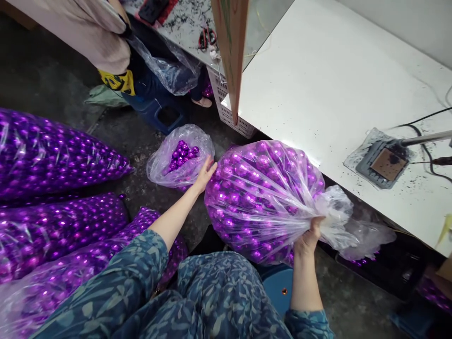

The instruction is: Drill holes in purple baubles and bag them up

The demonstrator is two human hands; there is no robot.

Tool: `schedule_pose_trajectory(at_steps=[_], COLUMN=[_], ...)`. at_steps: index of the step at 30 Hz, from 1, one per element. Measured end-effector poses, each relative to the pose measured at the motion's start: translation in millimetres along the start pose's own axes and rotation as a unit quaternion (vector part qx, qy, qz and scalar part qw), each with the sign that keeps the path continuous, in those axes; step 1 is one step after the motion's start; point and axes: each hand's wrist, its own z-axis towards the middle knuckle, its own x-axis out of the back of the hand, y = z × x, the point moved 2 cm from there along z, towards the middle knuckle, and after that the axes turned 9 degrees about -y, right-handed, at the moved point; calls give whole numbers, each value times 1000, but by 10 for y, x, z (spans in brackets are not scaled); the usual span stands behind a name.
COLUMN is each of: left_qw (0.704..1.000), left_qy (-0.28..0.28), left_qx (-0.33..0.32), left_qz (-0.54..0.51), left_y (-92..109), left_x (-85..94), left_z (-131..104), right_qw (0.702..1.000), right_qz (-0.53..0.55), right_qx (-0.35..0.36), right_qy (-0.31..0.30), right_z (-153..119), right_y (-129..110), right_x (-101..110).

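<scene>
Head view is showing the big bag (pixel 261 202) of purple balls (pixel 229 193) bulging in front of me, beside the near edge of the white surface (pixel 310 70). My right fingers (pixel 315 225) are gripping its gathered neck (pixel 328 205), while my left fingers (pixel 211 165) are resting, slightly spread, against its left side. I'm judging the neck the weak spot: should that grip be slackening, the bunched plastic could be opening and balls spilling; I can't tell whether anything is tying it. The thin film is creasing tightly, so a hard tug or a snag on the surface's edge could be tearing it. Swinging left, I could be tipping the small open bag (pixel 157 162), its loose balls (pixel 182 153) lying near my left fingers. Filled bags (pixel 52 150) are hemming that side, leaving little floor (pixel 139 192), whereas above the surface I'm seeing wider room, with the grey fixture (pixel 365 165) standing to the right.
</scene>
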Motion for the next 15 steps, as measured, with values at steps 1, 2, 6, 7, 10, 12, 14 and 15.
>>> schedule_pose_trajectory(at_steps=[1,2,6,7,10,12,14,15], left_qw=[1000,999,996,995,989,980,968,960], left_qy=[-12,-23,-41,-50,-89,-124,-175,-207], left_qx=[6,5,6,12,21,20,19,18], left_qz=[22,39,78,86,120,152,180,190], left_y=[-42,-76,-157,-166,-166,-149,-129,-119], left_x=[-25,-54,-155,-181,-306,-449,-638,-743], left_z=[-24,-65,-367,-466,-811,-1097,-1436,-1621], right_qw=[1000,999,997,996,994,990,984,980], right_qz=[8,10,-20,-33,-77,-105,-133,-148], right_qx=[-15,-32,-71,-70,-60,-57,-55,-55], right_qy=[-4,-5,26,36,57,73,103,117], right_z=[-32,-74,-319,-388,-576,-673,-744,-769], right_y=[14,36,152,170,169,134,102,96], right_x=[21,62,397,512,888,1158,1443,1588])
